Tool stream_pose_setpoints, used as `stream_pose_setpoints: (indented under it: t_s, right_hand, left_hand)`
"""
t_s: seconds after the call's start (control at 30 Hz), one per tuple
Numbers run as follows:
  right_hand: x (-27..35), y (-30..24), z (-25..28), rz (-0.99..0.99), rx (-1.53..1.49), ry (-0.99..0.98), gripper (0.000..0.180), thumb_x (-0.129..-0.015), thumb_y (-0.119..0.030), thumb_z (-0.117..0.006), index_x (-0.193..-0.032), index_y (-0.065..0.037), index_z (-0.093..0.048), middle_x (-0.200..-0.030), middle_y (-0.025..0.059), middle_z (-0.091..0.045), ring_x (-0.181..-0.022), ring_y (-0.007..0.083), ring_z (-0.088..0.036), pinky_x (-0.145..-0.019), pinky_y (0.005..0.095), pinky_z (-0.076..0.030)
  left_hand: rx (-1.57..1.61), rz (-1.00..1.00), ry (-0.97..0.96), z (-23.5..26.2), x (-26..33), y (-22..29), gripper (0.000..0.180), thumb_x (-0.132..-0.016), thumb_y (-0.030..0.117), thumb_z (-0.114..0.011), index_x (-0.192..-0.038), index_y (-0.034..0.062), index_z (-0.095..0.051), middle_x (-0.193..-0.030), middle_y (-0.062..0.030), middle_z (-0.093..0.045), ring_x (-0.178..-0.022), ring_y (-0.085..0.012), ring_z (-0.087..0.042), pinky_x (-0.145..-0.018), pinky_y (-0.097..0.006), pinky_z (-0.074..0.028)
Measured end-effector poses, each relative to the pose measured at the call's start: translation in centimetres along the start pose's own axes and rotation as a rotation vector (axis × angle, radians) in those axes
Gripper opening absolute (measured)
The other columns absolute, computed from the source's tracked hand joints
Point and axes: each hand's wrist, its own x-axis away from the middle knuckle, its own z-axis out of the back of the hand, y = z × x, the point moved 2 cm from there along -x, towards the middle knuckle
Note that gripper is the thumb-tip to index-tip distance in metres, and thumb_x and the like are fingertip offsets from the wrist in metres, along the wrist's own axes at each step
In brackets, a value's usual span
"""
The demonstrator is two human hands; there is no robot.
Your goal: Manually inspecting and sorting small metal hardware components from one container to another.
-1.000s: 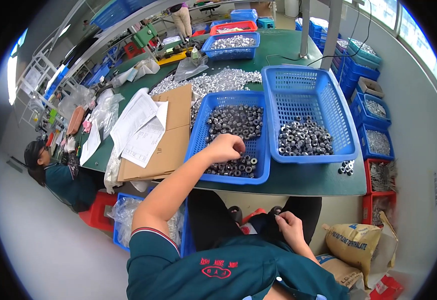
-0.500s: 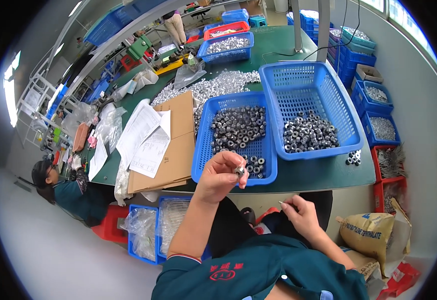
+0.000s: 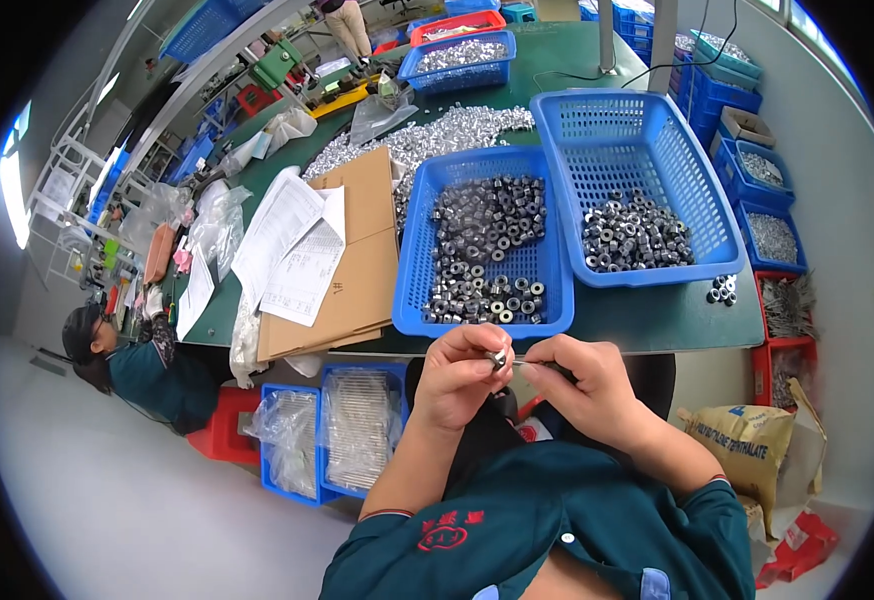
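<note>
In front of my chest both hands meet near the table's front edge. My left hand (image 3: 454, 385) is closed, pinching a small ring-shaped metal part (image 3: 498, 359) between thumb and fingers. My right hand (image 3: 592, 392) is closed on a thin metal pin-like tool (image 3: 520, 362), whose tip points at the part; whether it enters the hole cannot be made out. Just beyond my hands stands a blue basket (image 3: 412, 325) holding many dark and silver ring parts (image 3: 487, 215). A second blue basket (image 3: 657, 279) to its right contains similar parts (image 3: 637, 232).
Several loose rings (image 3: 722, 290) lie on the green table (image 3: 647, 335) at right. Cardboard (image 3: 372, 280) with papers (image 3: 292, 260) covers the left part. Behind the baskets spreads a heap of silver pieces (image 3: 467, 130). Another person (image 3: 147, 370) sits at far left; sacks (image 3: 742, 445) stand right.
My right hand has risen from my lap to meet the left, bringing the thin tool to the part. My left hand has drawn back from over the basket and lowered slightly.
</note>
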Motion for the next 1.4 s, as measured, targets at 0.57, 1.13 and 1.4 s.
stream_pose_setpoints:
  t_s: [0.57, 1.13, 1.4]
  right_hand:
    - [0.2, 1.3, -1.4, -0.17, -0.099, -0.021, 0.013, -0.087, -0.013, -0.065, -0.082, -0.002, -0.061, -0.067, 0.006, -0.063, -0.05, 0.0135, -0.056, -0.047, 0.0258, -0.042]
    - [0.4, 0.2, -1.2, -0.265, -0.171, -0.026, 0.012, -0.09, -0.011, -0.063, -0.087, 0.0, -0.06, -0.066, 0.0048, -0.061, -0.057, 0.0089, -0.058, -0.051, 0.0247, -0.045]
    - [0.4, 0.5, -1.0, 0.032, 0.046, 0.057, 0.005, -0.081, -0.001, -0.064, -0.084, -0.001, -0.061, -0.068, 0.0093, -0.064, -0.057, 0.0209, -0.063, -0.053, 0.0283, -0.047]
  left_hand:
    - [-0.56, -0.107, 0.015, -0.3, 0.8, 1.3, 0.018, -0.084, -0.006, -0.064, -0.101, -0.0029, -0.066, -0.106, -0.0094, -0.058, -0.081, -0.0129, -0.062, -0.07, -0.023, -0.053]
    - [0.128, 0.001, 0.09, -0.8, 0.6, 0.0, 0.018, -0.081, -0.002, -0.058, -0.098, 0.0032, -0.057, -0.091, -0.011, -0.058, -0.082, -0.0206, -0.061, -0.071, -0.031, -0.051]
    - [-0.201, -0.074, 0.124, -0.6, 1.1, -0.2, 0.026, -0.08, -0.003, -0.064, -0.105, -0.0006, -0.059, -0.093, -0.0118, -0.063, -0.08, -0.0176, -0.063, -0.073, -0.03, -0.054]
